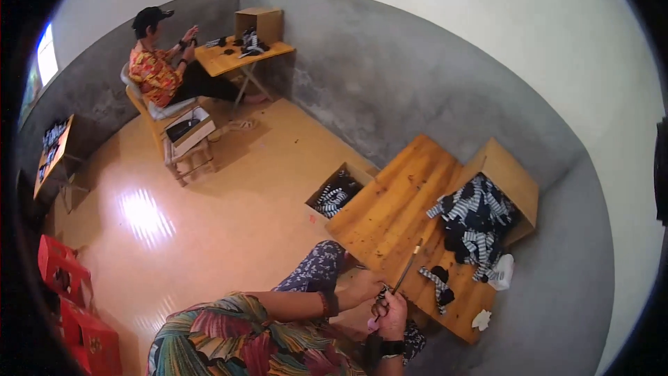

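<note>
My left hand (360, 288) reaches in from the left, its fingers closed at a small dark knitted piece (381, 294) between both hands. My right hand (394, 313) is wrapped round a thin dark rod (404, 273) with a pale, gold-coloured tip, which slants up over the table edge. Something pink (374, 324) shows beside the right hand. Both hands are above my lap, at the near edge of the wooden table (390, 209). A black-and-white striped knitted piece (438, 284) lies on the table to the right of my hands.
A tipped cardboard box (523, 188) spills a heap of striped knitted pieces (479, 216) onto the table. Beyond its left edge, another box (339, 191) holds more. A white wad (481, 319) lies near the corner. Far left, a person (158, 69) sits working at another table. Red stools (87, 334) stand left.
</note>
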Demonstrator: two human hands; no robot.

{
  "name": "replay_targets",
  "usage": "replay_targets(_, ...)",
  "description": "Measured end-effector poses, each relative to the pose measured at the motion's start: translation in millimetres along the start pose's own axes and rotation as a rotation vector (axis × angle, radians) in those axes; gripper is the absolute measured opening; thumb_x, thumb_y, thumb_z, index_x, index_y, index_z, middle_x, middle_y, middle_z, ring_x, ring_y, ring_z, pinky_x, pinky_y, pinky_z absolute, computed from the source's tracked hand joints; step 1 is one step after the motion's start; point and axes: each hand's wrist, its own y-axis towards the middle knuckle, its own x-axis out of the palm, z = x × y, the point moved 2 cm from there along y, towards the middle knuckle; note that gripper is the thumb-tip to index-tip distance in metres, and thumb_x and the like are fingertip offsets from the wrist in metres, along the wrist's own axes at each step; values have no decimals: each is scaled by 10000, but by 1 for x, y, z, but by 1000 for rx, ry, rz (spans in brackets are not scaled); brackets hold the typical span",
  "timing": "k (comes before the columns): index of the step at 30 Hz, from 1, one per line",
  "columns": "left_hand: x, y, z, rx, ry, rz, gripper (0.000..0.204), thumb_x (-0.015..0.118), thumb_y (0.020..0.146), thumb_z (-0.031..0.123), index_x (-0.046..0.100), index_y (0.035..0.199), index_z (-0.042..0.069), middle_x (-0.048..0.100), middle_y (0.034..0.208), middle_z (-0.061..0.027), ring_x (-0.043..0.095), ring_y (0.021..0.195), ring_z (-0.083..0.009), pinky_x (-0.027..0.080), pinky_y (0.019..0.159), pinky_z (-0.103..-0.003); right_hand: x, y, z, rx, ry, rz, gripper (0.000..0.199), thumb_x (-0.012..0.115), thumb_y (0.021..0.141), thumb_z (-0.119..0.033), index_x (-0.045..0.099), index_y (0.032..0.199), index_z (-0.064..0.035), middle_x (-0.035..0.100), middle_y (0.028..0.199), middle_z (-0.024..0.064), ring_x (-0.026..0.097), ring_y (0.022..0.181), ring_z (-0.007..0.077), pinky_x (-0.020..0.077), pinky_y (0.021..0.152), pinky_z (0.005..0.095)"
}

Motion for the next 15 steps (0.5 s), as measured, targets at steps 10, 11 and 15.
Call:
replay_targets(10, -13, -5, 36, 181, 232, -47, 210, 520, 687, 112, 636, 843, 34, 585, 720, -213, 572, 659, -369, 459, 584, -411, -3, 0, -17, -520, -907, 281, 122, 575, 730, -129, 555, 691, -16, 488, 493, 31, 486, 445, 191, 373, 434, 304)
replay_targets(11, -9, -1, 30, 189, 230, -55, 210, 520, 687, 112, 636, 843, 34, 585, 720, -213, 572, 659, -369, 459, 584, -411, -7, 6, -15, -527, -907, 292, 122, 575, 730, -129, 555, 691, -16, 488, 493, 31, 486, 445, 191, 373, 434, 304)
replay_targets(15, -10, 8, 22, 227, 298, 22, 184, 531, 688, 88, 630, 827, 17, 585, 705, -193, 571, 643, -332, 455, 572, -382, 10, 16, -19, -746, -1357, 434, 150, 552, 688, -126, 558, 744, 13, 528, 611, 207, 527, 586, 382, 410, 531, 406)
